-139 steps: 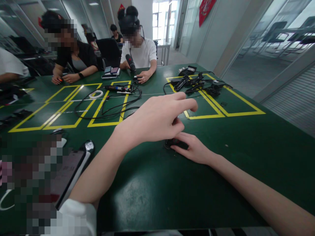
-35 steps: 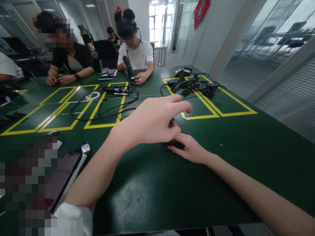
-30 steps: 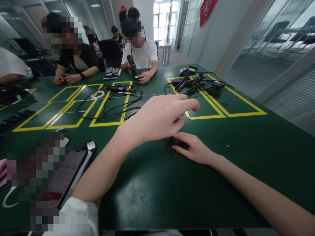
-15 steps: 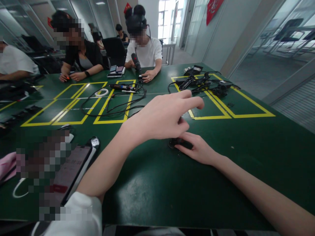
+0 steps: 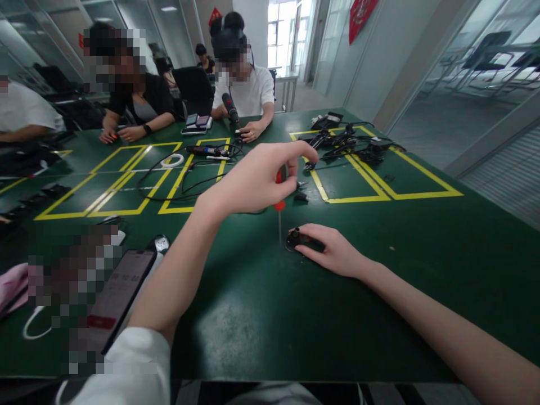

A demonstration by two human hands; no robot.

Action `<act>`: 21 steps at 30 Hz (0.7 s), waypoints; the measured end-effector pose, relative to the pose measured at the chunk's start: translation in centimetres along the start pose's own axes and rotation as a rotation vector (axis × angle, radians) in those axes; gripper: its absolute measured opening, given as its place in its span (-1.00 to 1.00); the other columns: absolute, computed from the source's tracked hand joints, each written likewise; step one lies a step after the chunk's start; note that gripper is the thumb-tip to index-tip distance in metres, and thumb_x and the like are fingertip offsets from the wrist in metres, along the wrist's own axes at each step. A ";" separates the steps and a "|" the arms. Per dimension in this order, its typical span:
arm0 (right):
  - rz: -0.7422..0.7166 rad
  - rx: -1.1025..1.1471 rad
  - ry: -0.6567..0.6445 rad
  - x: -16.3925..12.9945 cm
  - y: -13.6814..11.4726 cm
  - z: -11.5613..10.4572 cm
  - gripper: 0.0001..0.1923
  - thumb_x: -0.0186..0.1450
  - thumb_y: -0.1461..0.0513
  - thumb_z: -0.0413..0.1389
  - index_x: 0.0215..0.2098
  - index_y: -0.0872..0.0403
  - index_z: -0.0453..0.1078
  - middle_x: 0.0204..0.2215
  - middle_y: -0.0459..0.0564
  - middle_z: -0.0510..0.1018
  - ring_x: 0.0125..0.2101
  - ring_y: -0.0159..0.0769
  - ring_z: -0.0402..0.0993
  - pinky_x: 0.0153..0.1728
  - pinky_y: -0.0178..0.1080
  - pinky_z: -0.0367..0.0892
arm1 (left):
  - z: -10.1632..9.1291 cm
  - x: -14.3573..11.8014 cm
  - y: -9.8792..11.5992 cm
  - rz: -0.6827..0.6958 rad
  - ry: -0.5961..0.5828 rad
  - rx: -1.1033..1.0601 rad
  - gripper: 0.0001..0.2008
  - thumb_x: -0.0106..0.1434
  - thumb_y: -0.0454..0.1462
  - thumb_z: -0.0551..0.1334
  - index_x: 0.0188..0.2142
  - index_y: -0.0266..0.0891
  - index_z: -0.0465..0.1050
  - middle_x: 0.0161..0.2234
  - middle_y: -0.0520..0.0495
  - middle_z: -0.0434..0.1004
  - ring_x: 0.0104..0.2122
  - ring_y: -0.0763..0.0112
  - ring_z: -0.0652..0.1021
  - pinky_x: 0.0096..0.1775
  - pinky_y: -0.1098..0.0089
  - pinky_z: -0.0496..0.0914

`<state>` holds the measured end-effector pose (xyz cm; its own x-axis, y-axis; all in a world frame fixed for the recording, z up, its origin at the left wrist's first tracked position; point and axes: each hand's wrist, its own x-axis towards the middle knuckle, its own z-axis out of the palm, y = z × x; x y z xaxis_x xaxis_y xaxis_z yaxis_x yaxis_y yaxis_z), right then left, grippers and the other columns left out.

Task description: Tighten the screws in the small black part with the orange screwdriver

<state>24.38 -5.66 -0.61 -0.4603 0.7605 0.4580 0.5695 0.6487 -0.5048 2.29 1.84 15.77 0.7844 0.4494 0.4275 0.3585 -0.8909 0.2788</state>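
My left hand [image 5: 264, 177] is closed round the red handle of a screwdriver [image 5: 279, 205], its index finger stretched out to the right. The thin shaft points down and its tip is close to the table, just left of a small black round part [image 5: 292, 239] with a short upright post. My right hand [image 5: 333, 247] pinches this part between thumb and fingers and keeps it on the green table. Screwdriver and part stand apart. Behind my left hand lie small dark pieces [image 5: 301, 197], too small to name.
Tangled black cables and devices [image 5: 341, 140] lie at the back right by yellow tape outlines. A white ring [image 5: 172, 161] and a black pen-shaped tool [image 5: 208, 151] lie at the centre left. A phone [image 5: 122, 292] rests at the near left. Co-workers sit across the table [image 5: 358, 332].
My left hand has lifted and shifted left with the screwdriver, away from the black part, which now shows more fully. My right hand stays in place on it.
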 end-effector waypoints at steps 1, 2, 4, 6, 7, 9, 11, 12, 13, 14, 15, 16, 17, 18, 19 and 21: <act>-0.004 0.001 0.004 0.0 0.0 0.0 -0.77 0.42 0.18 0.17 0.01 0.06 0.51 -0.12 0.13 0.70 -0.17 -0.10 0.68 -0.15 -0.11 0.60 | -0.2 0.0 -0.8 -0.051 -0.052 -0.010 -0.62 0.28 -0.37 0.15 0.07 -0.24 0.49 -0.24 -0.04 0.60 -0.32 0.42 0.55 -0.19 0.41 0.40; -0.007 0.001 0.007 0.0 0.0 0.0 -0.77 0.43 0.18 0.16 0.00 0.07 0.51 -0.13 0.13 0.71 -0.17 -0.09 0.68 -0.16 -0.11 0.60 | -0.3 -0.1 -1.5 -0.100 -0.136 -0.022 -0.63 0.27 -0.36 0.17 0.06 -0.25 0.50 -0.25 -0.04 0.61 -0.35 0.44 0.54 -0.23 0.43 0.39; -0.006 -0.001 0.000 0.1 0.0 -0.1 -0.77 0.43 0.17 0.16 0.00 0.08 0.51 -0.14 0.14 0.71 -0.18 -0.09 0.68 -0.18 -0.11 0.59 | 0.2 -0.1 -2.9 -0.202 -0.371 -0.020 -0.66 0.24 -0.36 0.21 0.00 -0.25 0.54 -0.28 -0.02 0.63 -0.39 0.45 0.54 -0.30 0.46 0.36; 0.002 -0.004 -0.020 0.2 0.0 -0.1 -0.76 0.42 0.17 0.17 0.00 0.10 0.50 -0.14 0.15 0.70 -0.19 -0.09 0.67 -0.20 -0.11 0.59 | 1.8 0.0 -3.8 -0.312 -0.620 0.057 -0.71 0.19 -0.36 0.27 -0.07 -0.23 0.57 -0.30 -0.02 0.65 -0.40 0.44 0.55 -0.35 0.48 0.33; 0.007 -0.005 -0.030 0.2 0.0 -0.1 -0.75 0.41 0.16 0.18 0.00 0.10 0.50 -0.14 0.16 0.70 -0.19 -0.09 0.67 -0.20 -0.11 0.59 | 2.8 0.1 -4.0 -0.363 -0.710 0.124 -0.72 0.17 -0.36 0.29 -0.09 -0.22 0.58 -0.28 -0.02 0.66 -0.38 0.42 0.56 -0.37 0.48 0.32; 0.019 -0.007 -0.043 0.2 0.1 -0.1 -0.74 0.40 0.16 0.20 0.00 0.10 0.50 -0.12 0.16 0.70 -0.17 -0.09 0.67 -0.18 -0.11 0.58 | 4.7 0.3 -3.9 -0.419 -0.850 0.205 -0.71 0.18 -0.33 0.32 -0.08 -0.19 0.58 -0.23 -0.05 0.68 -0.35 0.37 0.59 -0.39 0.46 0.31; 0.030 -0.009 -0.046 0.3 0.2 0.0 -0.74 0.39 0.15 0.21 0.00 0.09 0.50 -0.12 0.16 0.70 -0.17 -0.09 0.66 -0.15 -0.10 0.58 | 6.0 0.4 -3.3 -0.429 -0.939 0.214 -0.65 0.21 -0.29 0.33 0.01 -0.16 0.56 -0.16 -0.08 0.69 -0.29 0.31 0.62 -0.37 0.44 0.34; 0.036 -0.008 -0.047 0.3 0.2 0.0 -0.75 0.39 0.15 0.22 -0.01 0.09 0.51 -0.13 0.16 0.70 -0.17 -0.09 0.66 -0.14 -0.09 0.58 | 6.3 0.5 -2.9 -0.414 -0.933 0.223 -0.59 0.20 -0.26 0.36 0.07 -0.13 0.54 -0.10 -0.08 0.69 -0.22 0.27 0.63 -0.33 0.43 0.36; 0.041 -0.004 -0.048 0.3 0.3 0.1 -0.74 0.39 0.15 0.22 -0.01 0.10 0.51 -0.13 0.16 0.70 -0.17 -0.09 0.66 -0.14 -0.09 0.58 | 6.4 0.5 -2.4 -0.402 -0.916 0.257 -0.53 0.16 -0.24 0.40 0.10 -0.10 0.53 -0.02 -0.10 0.67 -0.14 0.21 0.64 -0.30 0.42 0.38; 0.045 0.002 -0.048 0.3 0.4 0.1 -0.74 0.39 0.15 0.22 -0.01 0.10 0.51 -0.14 0.16 0.70 -0.17 -0.09 0.66 -0.13 -0.08 0.57 | 6.3 0.5 -2.0 -0.382 -0.874 0.309 -0.50 0.12 -0.22 0.43 0.09 -0.10 0.54 0.04 -0.12 0.64 -0.07 0.14 0.62 -0.27 0.39 0.40; 0.052 0.010 -0.047 0.3 0.4 0.1 -0.74 0.39 0.15 0.22 -0.01 0.10 0.51 -0.13 0.16 0.70 -0.16 -0.09 0.66 -0.12 -0.07 0.57 | 6.0 0.5 -1.5 -0.353 -0.846 0.333 -0.49 0.09 -0.21 0.46 0.07 -0.10 0.56 0.07 -0.14 0.62 -0.03 0.10 0.61 -0.26 0.37 0.40; 0.060 0.018 -0.046 0.3 0.5 0.2 -0.74 0.38 0.15 0.23 -0.01 0.10 0.51 -0.13 0.16 0.70 -0.15 -0.08 0.66 -0.11 -0.06 0.57 | 5.7 0.5 -1.1 -0.316 -0.798 0.328 -0.48 0.07 -0.21 0.47 0.06 -0.11 0.56 0.06 -0.14 0.62 -0.02 0.09 0.61 -0.25 0.37 0.40; 0.068 0.025 -0.043 0.3 0.5 0.2 -0.74 0.38 0.15 0.23 -0.01 0.09 0.52 -0.12 0.16 0.70 -0.14 -0.07 0.66 -0.10 -0.05 0.57 | 5.4 0.4 -0.8 -0.268 -0.753 0.290 -0.49 0.08 -0.20 0.48 0.05 -0.11 0.55 0.02 -0.11 0.64 -0.04 0.12 0.61 -0.26 0.38 0.39; 0.073 0.032 -0.040 0.3 0.5 0.2 -0.74 0.38 0.15 0.24 0.00 0.08 0.52 -0.11 0.16 0.70 -0.13 -0.07 0.66 -0.08 -0.04 0.57 | 5.1 0.4 -0.4 -0.222 -0.720 0.248 -0.53 0.09 -0.20 0.46 0.02 -0.11 0.55 -0.03 -0.07 0.65 -0.06 0.15 0.61 -0.29 0.39 0.36; 0.074 0.040 -0.036 0.3 0.5 0.3 -0.73 0.37 0.15 0.24 0.00 0.07 0.52 -0.10 0.16 0.70 -0.11 -0.06 0.66 -0.06 -0.03 0.57 | 5.0 0.4 -0.2 -0.185 -0.700 0.217 -0.60 0.11 -0.21 0.45 -0.03 -0.12 0.56 -0.07 -0.04 0.66 -0.12 0.20 0.62 -0.33 0.39 0.33; 0.065 0.059 -0.028 0.3 0.6 0.3 -0.72 0.37 0.15 0.24 0.01 0.07 0.52 -0.07 0.16 0.70 -0.09 -0.04 0.66 -0.05 -0.01 0.56 | 5.1 0.4 0.1 -0.137 -0.677 0.187 -0.68 0.11 -0.28 0.43 -0.11 -0.15 0.56 -0.14 -0.01 0.67 -0.21 0.26 0.61 -0.38 0.40 0.28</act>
<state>24.37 -5.05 -0.95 -0.4427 0.8010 0.4029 0.5581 0.5979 -0.5754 5.25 1.63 11.57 0.8464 0.4729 -0.2449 0.5095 -0.8529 0.1139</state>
